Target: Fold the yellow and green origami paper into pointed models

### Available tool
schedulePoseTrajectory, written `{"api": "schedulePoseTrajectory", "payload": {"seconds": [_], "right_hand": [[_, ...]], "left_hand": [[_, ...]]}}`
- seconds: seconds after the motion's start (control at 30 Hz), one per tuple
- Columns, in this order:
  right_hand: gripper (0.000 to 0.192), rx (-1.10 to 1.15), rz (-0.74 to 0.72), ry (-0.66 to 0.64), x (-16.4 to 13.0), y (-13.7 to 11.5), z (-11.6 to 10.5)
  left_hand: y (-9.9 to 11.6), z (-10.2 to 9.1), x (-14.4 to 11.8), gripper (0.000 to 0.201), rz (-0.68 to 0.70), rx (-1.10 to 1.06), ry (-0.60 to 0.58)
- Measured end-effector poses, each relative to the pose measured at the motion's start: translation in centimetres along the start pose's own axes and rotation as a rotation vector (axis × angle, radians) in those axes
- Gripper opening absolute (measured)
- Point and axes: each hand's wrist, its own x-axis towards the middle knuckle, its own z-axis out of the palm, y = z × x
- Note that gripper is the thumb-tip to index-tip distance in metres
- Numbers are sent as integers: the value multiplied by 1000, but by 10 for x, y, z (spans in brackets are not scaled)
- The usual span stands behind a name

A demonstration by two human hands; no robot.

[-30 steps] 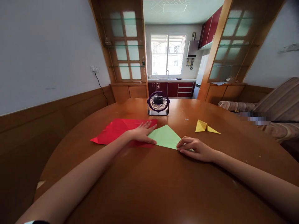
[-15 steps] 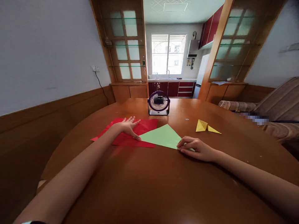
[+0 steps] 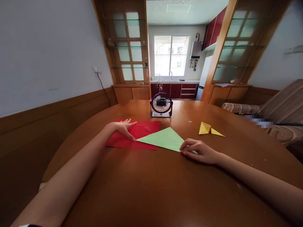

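Green paper triangle (image 3: 165,139): my right hand (image 3: 200,151) fingers pinch its corner, left hand (image 3: 123,127) spread flat on the red sheet (image 3: 139,135) (creasing stage); next, firm pressing.

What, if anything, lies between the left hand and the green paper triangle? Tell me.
Nothing visible. The left hand lies flat on the red paper, its thumb at the green paper triangle's left tip.

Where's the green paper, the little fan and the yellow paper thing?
green paper (image 3: 165,139), head view, middle of the triangle.
little fan (image 3: 161,103), head view, centre of its round grille.
yellow paper thing (image 3: 204,128), head view, its taller folded part.
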Motion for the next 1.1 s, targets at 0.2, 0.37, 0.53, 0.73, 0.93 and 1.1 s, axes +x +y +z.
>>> {"api": "schedulePoseTrajectory", "payload": {"seconds": [0.2, 0.37, 0.53, 0.73, 0.93, 1.1], "right_hand": [[25, -16, 1, 177, 6, 4, 2], [27, -135, 105, 266, 19, 18, 7], [27, -150, 184, 307, 42, 34, 13], [25, -62, 219, 356, 50, 42, 15], [29, 85, 340, 504, 46, 49, 13], [31, 207, 468, 537, 48, 57, 11]], "left_hand": [[27, -4, -6, 86, 240, -339, 168], [59, -2, -4, 69, 262, -408, 135], [76, 7, 2, 71, 259, -240, 101], [85, 11, -1, 48, 210, -292, 153], [83, 9, 1, 30, 232, -451, 130], [71, -2, 1, 34, 195, -632, 249]]}}
